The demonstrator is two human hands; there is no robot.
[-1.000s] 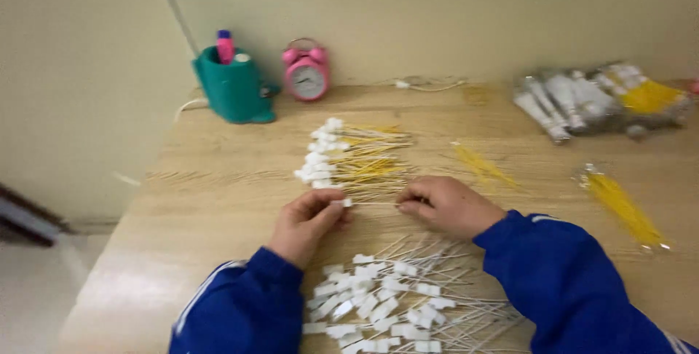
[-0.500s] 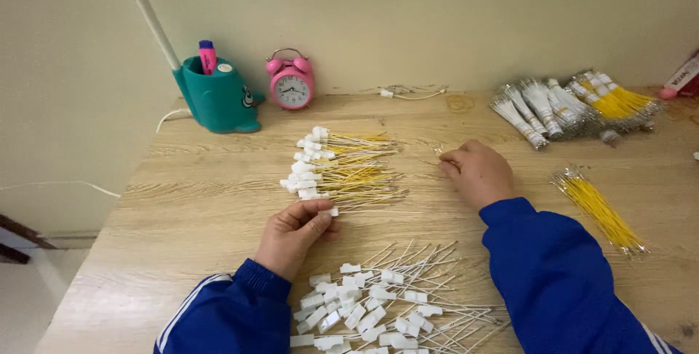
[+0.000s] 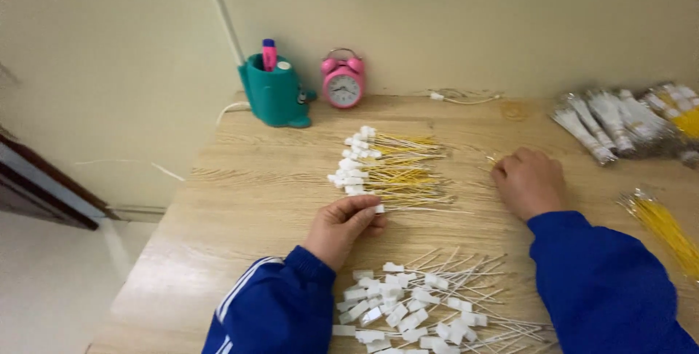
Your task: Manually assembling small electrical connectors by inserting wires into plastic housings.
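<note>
My left hand (image 3: 344, 224) pinches the white plug of a thin white wire (image 3: 422, 210) that lies flat on the wooden table (image 3: 240, 201). Just beyond it is a tidy row of yellow and white wires with white plugs (image 3: 386, 168). My right hand (image 3: 528, 181) rests knuckles up farther right, fingers curled over a few loose yellow wires (image 3: 495, 157); what it grips is hidden. A loose heap of white wires with white plugs (image 3: 426, 310) lies close to me between my blue sleeves.
A teal pen holder (image 3: 274, 96) and a pink alarm clock (image 3: 343, 83) stand by the wall. Clear bags of wire bundles (image 3: 626, 122) lie at the back right. A bundle of yellow wires (image 3: 662, 227) sits at the right edge. A cable (image 3: 462, 96) runs along the wall.
My right hand moved from beside the left hand out to the right, toward the loose yellow wires. The left hand stayed on the white plug. The camera view shifted left.
</note>
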